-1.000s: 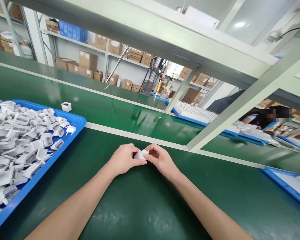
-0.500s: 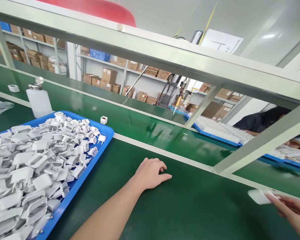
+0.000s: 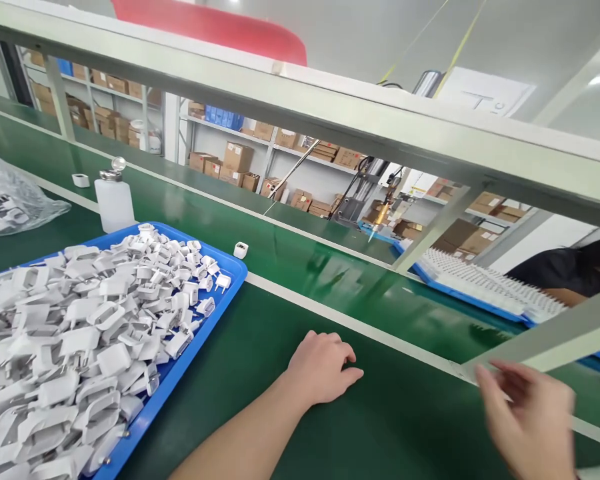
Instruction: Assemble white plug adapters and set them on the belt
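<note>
My left hand (image 3: 325,369) rests on the green work surface (image 3: 380,433), right of the tray. Its fingers are loosely bent, the thumb stands apart, and nothing shows in it. Over the right side of the surface, my right hand (image 3: 535,417) is raised and somewhat smeared by motion. Thumb and fingers are apart there, with no object visible between them. A pale edge (image 3: 599,473) of something shows below it in the corner, too cut off to name. White plug housings (image 3: 115,360), some with metal pins, are heaped in the blue tray (image 3: 180,373) at left.
Behind the tray stand a white pump bottle (image 3: 115,205) and a plastic bag of parts (image 3: 10,200). Single white housings (image 3: 241,250) sit on the belt. A slanted frame post (image 3: 540,333) rises near my right hand. Beyond it, a person (image 3: 570,270) is beside filled trays (image 3: 485,283).
My right hand held a white housing at the right edge; it has moved left and up, and the housing is no longer seen in it. The view has shifted; my left hand keeps its pose.
</note>
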Available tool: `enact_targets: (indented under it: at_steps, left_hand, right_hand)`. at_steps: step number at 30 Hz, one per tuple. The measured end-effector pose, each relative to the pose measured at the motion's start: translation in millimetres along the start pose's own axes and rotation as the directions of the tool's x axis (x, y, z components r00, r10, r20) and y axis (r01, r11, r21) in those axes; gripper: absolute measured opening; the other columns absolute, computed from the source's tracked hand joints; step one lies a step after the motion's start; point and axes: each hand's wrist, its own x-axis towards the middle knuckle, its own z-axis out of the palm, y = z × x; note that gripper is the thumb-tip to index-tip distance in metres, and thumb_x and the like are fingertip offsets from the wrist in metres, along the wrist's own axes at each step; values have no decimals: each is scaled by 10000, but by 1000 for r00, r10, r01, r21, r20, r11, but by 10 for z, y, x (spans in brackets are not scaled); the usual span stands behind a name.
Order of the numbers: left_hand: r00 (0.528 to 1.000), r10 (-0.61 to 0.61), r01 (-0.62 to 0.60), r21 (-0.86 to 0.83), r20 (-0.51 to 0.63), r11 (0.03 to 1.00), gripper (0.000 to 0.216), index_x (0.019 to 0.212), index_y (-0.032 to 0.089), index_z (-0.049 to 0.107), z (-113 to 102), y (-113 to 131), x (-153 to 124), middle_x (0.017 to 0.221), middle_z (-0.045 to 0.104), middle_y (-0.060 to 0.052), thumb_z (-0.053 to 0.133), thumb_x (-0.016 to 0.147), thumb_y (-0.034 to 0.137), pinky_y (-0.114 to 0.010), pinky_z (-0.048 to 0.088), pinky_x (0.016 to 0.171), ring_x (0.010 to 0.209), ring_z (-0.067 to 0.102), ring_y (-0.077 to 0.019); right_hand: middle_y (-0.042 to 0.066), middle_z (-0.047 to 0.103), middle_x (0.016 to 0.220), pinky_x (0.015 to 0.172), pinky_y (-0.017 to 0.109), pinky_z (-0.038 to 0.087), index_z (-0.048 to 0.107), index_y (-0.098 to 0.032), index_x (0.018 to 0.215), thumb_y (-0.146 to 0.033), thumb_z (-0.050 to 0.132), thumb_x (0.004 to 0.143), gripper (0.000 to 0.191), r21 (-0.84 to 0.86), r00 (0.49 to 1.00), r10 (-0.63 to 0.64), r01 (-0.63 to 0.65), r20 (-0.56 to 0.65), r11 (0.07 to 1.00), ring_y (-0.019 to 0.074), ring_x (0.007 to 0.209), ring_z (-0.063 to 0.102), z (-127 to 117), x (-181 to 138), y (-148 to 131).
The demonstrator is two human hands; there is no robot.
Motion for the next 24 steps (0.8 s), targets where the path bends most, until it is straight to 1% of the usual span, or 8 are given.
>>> enact_targets:
  at_steps: [3, 7, 10, 12, 14, 18, 21, 24]
  left_hand:
    - [999, -28, 31, 56, -41, 998, 317, 1206, 198, 652, 12, 2, 19, 1214, 585, -83, 586, 976, 406, -457, 454, 1039, 1125, 538, -274]
    - [974, -94, 78, -88, -206, 993, 529, 1445, 180, 459, -18, -12, 64, 1368, 483, -135, 590, 939, 263, -443, 421, 1102, 1257, 439, -318]
    - [855, -339, 144, -448, -393, 882, 501, 1428, 184, 440, -104, -20, 103, 1346, 481, -125, 521, 933, 181, -352, 434, 1082, 1248, 460, -266]
    - [752, -492, 151, -612, -438, 776, 364, 1316, 167, 506, -162, -23, 136, 1277, 496, -128, 498, 953, 195, -315, 466, 1015, 1170, 508, -235]
    - [713, -553, 147, -680, -430, 718, 293, 1253, 158, 524, -194, -24, 171, 1260, 484, -130, 505, 968, 220, -294, 484, 962, 1110, 540, -213]
    - [721, -559, 210, -640, -410, 740, 299, 1236, 144, 526, -161, -20, 214, 1301, 450, -136, 477, 942, 117, -295, 468, 989, 1131, 539, -207]
    - [743, -487, 229, -510, -459, 829, 437, 1311, 148, 466, -94, -10, 209, 1405, 378, -138, 501, 884, 61, -348, 402, 1100, 1284, 432, -245]
    - [659, -454, 249, -396, -599, 884, 564, 1371, 152, 355, -45, -10, 198, 1516, 230, -145, 543, 848, 56, -422, 302, 1186, 1397, 285, -273]
  right_hand:
    - [103, 554, 929, 761, 478, 515, 567, -238, 1048, -521, 571, 935, 305, 152, 979, -198, 202, -42, 967, 288, 807, 594, 772, 273, -762]
    - [92, 552, 1033, 801, 369, 504, 567, -205, 1153, -341, 487, 1001, 219, 297, 836, -392, 290, 385, 910, 218, 838, 591, 1799, 751, -1785]
    - [64, 555, 1047, 759, 340, 496, 522, -275, 1346, -347, 503, 1017, 337, 273, 679, -398, 289, 617, 918, 210, 815, 602, 2460, 1058, -2242]
    - [90, 523, 1129, 725, 344, 488, 490, -311, 1419, -387, 507, 1026, 401, 265, 666, -385, 279, 639, 923, 217, 802, 603, 2820, 1183, -2368]
    - [119, 492, 1179, 714, 347, 479, 567, -289, 1363, -391, 562, 1002, 375, 261, 653, -380, 276, 655, 925, 227, 808, 601, 3075, 1243, -2380]
    - [83, 547, 1108, 782, 330, 473, 705, -231, 1006, -296, 628, 954, 113, 337, 612, -447, 295, 652, 894, 217, 858, 604, 3142, 1250, -2203]
    - [62, 578, 1144, 864, 323, 468, 663, -218, 989, -267, 506, 998, 165, 400, 645, -495, 303, 582, 865, 200, 925, 609, 2820, 1222, -1992]
    - [77, 614, 1168, 859, 338, 488, 575, -204, 1160, -319, 523, 971, 227, 467, 687, -483, 231, 542, 853, 225, 964, 618, 2338, 1153, -1756]
